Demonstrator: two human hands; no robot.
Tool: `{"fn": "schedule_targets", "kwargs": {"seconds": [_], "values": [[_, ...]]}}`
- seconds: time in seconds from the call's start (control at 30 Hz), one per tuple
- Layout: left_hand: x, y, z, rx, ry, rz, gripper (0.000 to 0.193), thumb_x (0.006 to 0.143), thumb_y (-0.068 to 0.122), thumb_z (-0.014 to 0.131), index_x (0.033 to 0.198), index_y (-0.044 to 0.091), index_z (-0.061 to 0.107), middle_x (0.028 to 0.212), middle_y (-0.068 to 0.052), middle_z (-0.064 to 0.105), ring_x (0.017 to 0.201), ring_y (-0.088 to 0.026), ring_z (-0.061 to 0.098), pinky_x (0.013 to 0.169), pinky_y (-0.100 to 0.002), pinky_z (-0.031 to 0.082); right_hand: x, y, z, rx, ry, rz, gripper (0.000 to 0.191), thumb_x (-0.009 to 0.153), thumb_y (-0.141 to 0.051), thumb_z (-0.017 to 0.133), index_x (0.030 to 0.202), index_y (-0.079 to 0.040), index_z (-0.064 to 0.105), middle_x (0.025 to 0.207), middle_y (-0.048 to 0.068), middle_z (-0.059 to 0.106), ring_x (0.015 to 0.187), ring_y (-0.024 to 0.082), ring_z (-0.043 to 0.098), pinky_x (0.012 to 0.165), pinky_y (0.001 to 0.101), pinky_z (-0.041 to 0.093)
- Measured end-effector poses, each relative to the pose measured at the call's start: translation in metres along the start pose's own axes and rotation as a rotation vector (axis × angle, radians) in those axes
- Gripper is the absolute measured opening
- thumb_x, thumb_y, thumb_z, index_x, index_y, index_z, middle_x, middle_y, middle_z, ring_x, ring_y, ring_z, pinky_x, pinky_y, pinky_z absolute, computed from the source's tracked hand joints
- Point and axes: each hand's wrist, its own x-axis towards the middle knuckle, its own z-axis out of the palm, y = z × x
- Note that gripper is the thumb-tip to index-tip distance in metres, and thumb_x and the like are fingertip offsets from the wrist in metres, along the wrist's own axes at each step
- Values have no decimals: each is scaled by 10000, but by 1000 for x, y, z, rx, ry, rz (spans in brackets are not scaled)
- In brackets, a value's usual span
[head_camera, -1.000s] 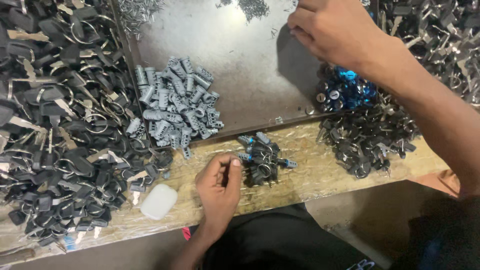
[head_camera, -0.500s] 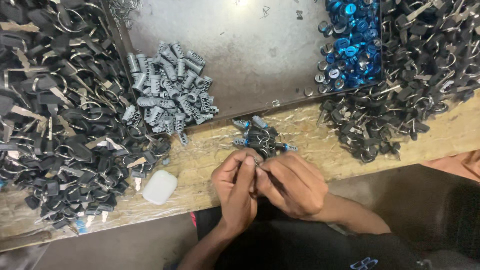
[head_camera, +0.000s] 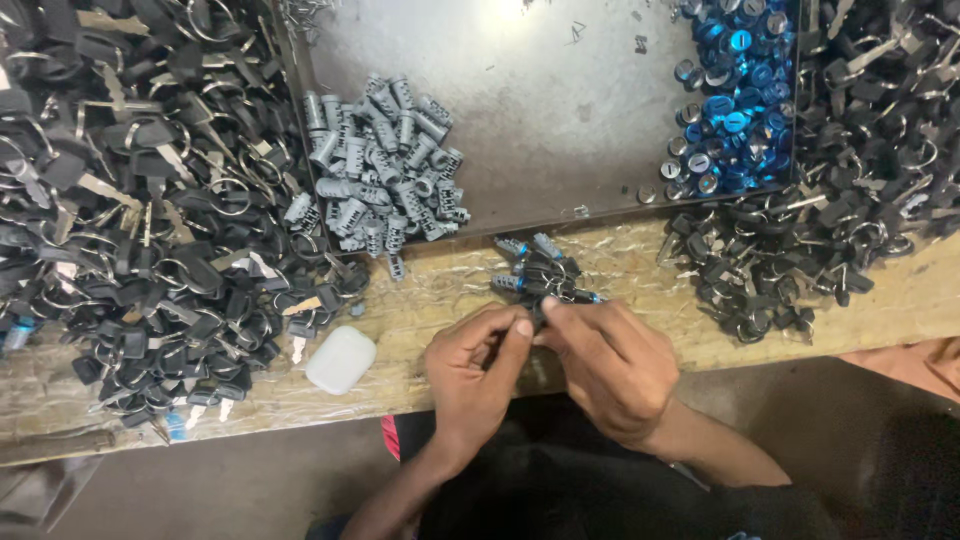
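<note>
**Both hands pinched over a small part at the desk edge**

Your left hand (head_camera: 478, 365) and right hand (head_camera: 605, 362) meet at the near edge of the worn wooden desk (head_camera: 640, 285), fingertips pressed together on a small dark part (head_camera: 537, 318) between them. Both grips are closed on it, thumbs and forefingers touching. Just beyond your knuckles sits the little cluster of dark assembled pieces with blue tips (head_camera: 540, 272).

Keep that piece low over the desk and close to the cluster, so a slip lands on wood and not in your lap. Work it squarely, don't force it.

To the left, the big heap of black-headed keys on rings (head_camera: 130, 200); a white rounded plastic case (head_camera: 340, 359) lies near your left hand. On the grey metal tray (head_camera: 560, 110) sit the pile of grey metal cylinders (head_camera: 385, 165) and the shiny blue round caps (head_camera: 730, 95).

What the held part really is, I can't tell: your fingers cover nearly all of it.
</note>
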Motion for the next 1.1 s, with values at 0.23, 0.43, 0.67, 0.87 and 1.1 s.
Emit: {"fn": "schedule_targets", "kwargs": {"seconds": [0.23,0.43,0.67,0.87,1.1], "values": [[22,8,-24,27,-198,-33,104,985,15,673,1036,-31,751,839,11,694,714,-23,561,612,-199,427,-2,12,8,198,-134,116,274,801,75,748,1069,23,726,913,135,741,768,231,733,657,305,560],[21,3,-18,-99,56,-15,27,957,-28,688,968,-45,705,823,-33,640,673,-68,498,574,-234,369,78,47,-16,354,-592,369,102,884,-139,758,939,-126,843,900,44,833,709,118,780,613,244,593],[12,-7,-17,109,243,194,21,942,-35,682,943,-23,665,788,-32,611,685,-92,506,607,-245,404,183,72,46,-73,-447,6,257,933,-100,787,1160,12,742,1012,169,742,835,302,688,733,354,530],[16,-3,-15,-52,176,85,50,1013,-4,642,966,-8,624,846,-4,596,699,-54,468,604,-222,386,155,77,15,-253,-420,95,243,948,-39,758,1182,10,716,1084,177,708,847,309,681,710,367,518],[22,11,-21,-647,-161,-260,138,1061,43,549,968,-19,630,862,-41,618,634,-64,525,543,-241,439,72,21,-13,29,-434,225,272,845,10,762,1108,-3,695,1162,149,722,1047,271,739,889,318,580]]}}
